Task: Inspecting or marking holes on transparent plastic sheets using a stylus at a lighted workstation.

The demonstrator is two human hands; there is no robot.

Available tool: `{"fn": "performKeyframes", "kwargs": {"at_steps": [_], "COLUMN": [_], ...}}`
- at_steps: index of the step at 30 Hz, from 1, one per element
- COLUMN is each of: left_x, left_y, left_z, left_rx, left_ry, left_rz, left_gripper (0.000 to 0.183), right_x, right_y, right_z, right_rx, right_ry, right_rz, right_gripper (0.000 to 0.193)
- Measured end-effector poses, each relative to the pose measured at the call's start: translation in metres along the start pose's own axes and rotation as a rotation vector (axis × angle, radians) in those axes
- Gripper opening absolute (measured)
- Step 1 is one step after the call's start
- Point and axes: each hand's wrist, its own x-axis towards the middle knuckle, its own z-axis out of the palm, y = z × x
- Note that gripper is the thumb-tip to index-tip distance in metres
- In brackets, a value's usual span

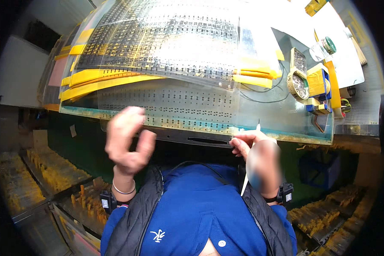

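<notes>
My left hand [126,141] is raised in front of the table's near edge, thumb and fingers apart, holding nothing. In my right hand [262,158] is a slim white stick-like tool [245,183] with a thin dark tip pointing up; part of that hand is blurred. Its finger and thumb tips come close to the right end of a long black strip with a slot [207,141], and I cannot tell whether they touch it. Between my hands, a clear sheet with rows of small black marks [187,109] reaches over the table edge.
Behind it lies a stack of marked transparent sheets [158,47] with yellow edges. At the right are a round tin of small bits [298,85], a rectangular tray [298,59], a glass jar [323,49] and a blue-and-yellow box [320,83]. Yellow-tabbed racks [51,175] stand below the table.
</notes>
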Motion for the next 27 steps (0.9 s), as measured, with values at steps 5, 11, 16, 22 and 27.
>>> {"fn": "performKeyframes", "kwargs": {"at_steps": [5,11,16,22,27], "left_x": [0.01,0.015,0.017,0.016,0.019], "left_y": [0.032,0.036,0.036,0.035,0.037], "left_z": [0.039,0.046,0.048,0.049,0.048], "left_rx": [0.018,0.027,-0.008,-0.017,-0.024], "left_ry": [-0.435,-0.443,-0.433,-0.413,-0.402], "left_rz": [0.203,0.145,0.11,0.089,0.097], "left_gripper": [0.061,0.058,0.054,0.051,0.046], "right_x": [0.006,0.031,0.048,0.051,0.048], "right_y": [0.001,-0.016,-0.012,-0.003,0.002], "right_z": [-0.014,-0.007,0.006,0.011,0.013], "right_rx": [-0.056,0.023,-0.029,-0.111,-0.117], "right_ry": [0.128,-0.072,-0.049,-0.03,0.021], "right_rz": [-0.092,-0.022,0.185,0.025,0.017], "right_gripper": [0.043,0.044,0.012,0.01,0.008]}}
